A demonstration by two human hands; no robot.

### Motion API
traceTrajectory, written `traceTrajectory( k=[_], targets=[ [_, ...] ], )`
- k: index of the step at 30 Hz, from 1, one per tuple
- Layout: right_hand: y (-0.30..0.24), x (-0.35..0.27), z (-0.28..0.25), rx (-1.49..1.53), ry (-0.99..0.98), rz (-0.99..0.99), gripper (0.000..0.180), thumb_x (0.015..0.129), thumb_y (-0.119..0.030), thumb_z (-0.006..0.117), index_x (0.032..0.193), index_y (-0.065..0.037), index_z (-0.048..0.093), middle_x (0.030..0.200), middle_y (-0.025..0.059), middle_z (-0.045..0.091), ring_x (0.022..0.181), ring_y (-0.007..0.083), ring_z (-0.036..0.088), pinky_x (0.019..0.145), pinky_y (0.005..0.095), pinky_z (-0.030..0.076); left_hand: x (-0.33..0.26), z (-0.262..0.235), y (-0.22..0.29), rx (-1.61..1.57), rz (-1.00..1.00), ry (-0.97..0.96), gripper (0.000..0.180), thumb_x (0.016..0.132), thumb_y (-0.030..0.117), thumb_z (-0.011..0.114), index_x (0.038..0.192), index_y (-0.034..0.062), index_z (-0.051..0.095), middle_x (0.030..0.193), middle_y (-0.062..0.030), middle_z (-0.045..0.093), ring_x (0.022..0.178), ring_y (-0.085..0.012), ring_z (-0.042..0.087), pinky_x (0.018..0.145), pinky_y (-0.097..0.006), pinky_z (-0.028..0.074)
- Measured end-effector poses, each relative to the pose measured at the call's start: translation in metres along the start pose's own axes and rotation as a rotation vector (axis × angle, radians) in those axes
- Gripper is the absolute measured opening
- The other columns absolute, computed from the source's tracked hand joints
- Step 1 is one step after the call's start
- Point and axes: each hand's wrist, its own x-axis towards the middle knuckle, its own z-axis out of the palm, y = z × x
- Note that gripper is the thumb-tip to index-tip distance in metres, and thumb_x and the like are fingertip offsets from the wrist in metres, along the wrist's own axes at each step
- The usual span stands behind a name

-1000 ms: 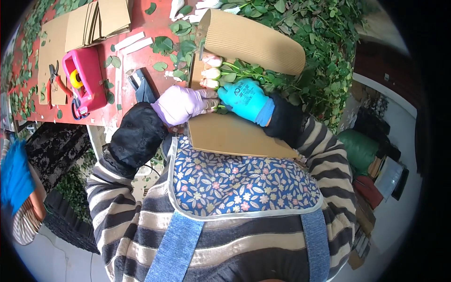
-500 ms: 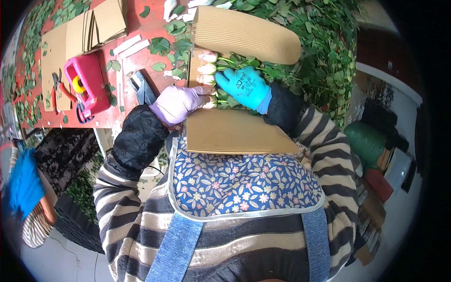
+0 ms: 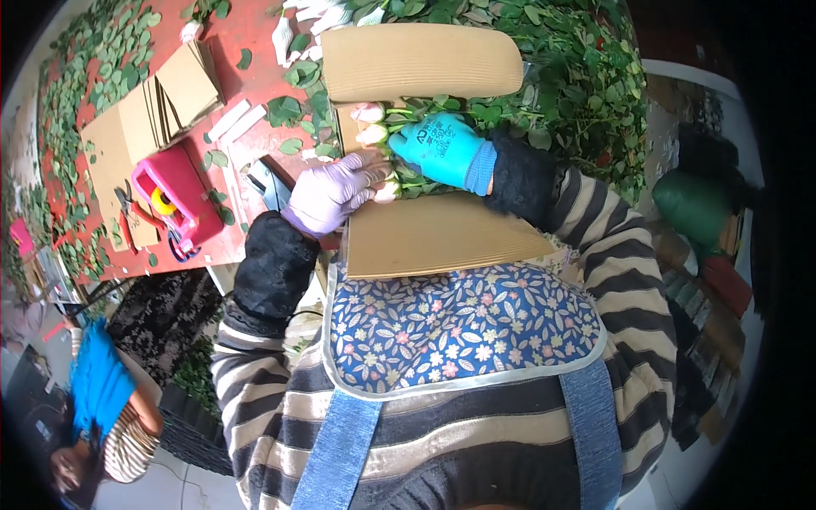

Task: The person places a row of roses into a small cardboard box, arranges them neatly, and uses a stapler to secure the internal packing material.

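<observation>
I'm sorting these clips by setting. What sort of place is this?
Probably a flower-packing workbench: pale rosebuds lie on a corrugated cardboard sheet, and cut leaves litter the red table.

Both forearms reach forward and bend inward in black sleeve covers over striped sleeves. The left hand (image 3: 327, 194), in a pale purple glove, has its fingers curled. The right hand (image 3: 438, 146), in a blue glove, lies palm down, just beside the left.

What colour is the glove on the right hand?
Teal blue: the right hand wears it, pressing on the rose stems. Head view shows it best.
</observation>
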Motion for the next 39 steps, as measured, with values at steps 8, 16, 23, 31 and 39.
traceTrajectory(
  k=[8,16,23,31,39],
  targets=[
    [0.000,-0.011,-0.023,-0.034,0.168,0.000,0.019,0.085,-0.021,0.059,0.100,-0.010,0.057,0.085,0.0054,0.060,0.069,0.0239,0.066,0.060,0.0412,0.051,0.005,0.010,0.011,0.124,-0.161,0.042,0.030,0.088,0.017,0.063,0.117,0.0162,0.066,0.131,-0.0064,0.059,0.090,-0.0264,0.069,0.073,-0.036,0.057],
    [0.010,0.004,0.002,-0.275,0.155,-0.055,0.026,0.084,-0.017,0.060,0.105,-0.004,0.052,0.084,0.0090,0.059,0.068,0.0240,0.067,0.054,0.0416,0.051,0.010,0.007,0.021,0.091,-0.156,0.071,0.035,0.081,-0.004,0.064,0.115,0.0056,0.067,0.125,-0.0153,0.062,0.093,-0.0290,0.069,0.077,-0.032,0.057],
    [0.016,0.011,-0.001,-0.024,0.093,0.018,0.022,0.084,-0.022,0.060,0.101,-0.009,0.055,0.082,0.0085,0.064,0.070,0.0265,0.068,0.058,0.0447,0.051,0.010,0.009,0.016,0.085,-0.156,0.081,0.035,0.082,0.003,0.066,0.117,0.0092,0.066,0.123,-0.0141,0.063,0.096,-0.0309,0.067,0.078,-0.034,0.056],
    [0.010,0.010,-0.004,-0.052,0.089,0.049,0.014,0.083,-0.020,0.060,0.091,-0.009,0.060,0.083,0.0094,0.065,0.072,0.0264,0.069,0.060,0.0432,0.052,0.022,0.005,0.012,0.094,-0.191,0.049,0.031,0.087,0.022,0.065,0.117,0.0172,0.066,0.141,-0.0055,0.053,0.093,-0.0250,0.068,0.074,-0.037,0.056],
    [0.013,-0.002,-0.020,-0.059,0.387,0.086,0.032,0.085,-0.020,0.061,0.115,-0.013,0.063,0.098,0.0068,0.063,0.064,0.0251,0.064,0.059,0.0409,0.050,0.015,0.009,0.015,0.239,-0.237,0.033,0.031,0.088,0.019,0.061,0.119,0.0180,0.065,0.141,-0.0057,0.053,0.081,-0.0259,0.070,0.066,-0.039,0.057]
  ],
)
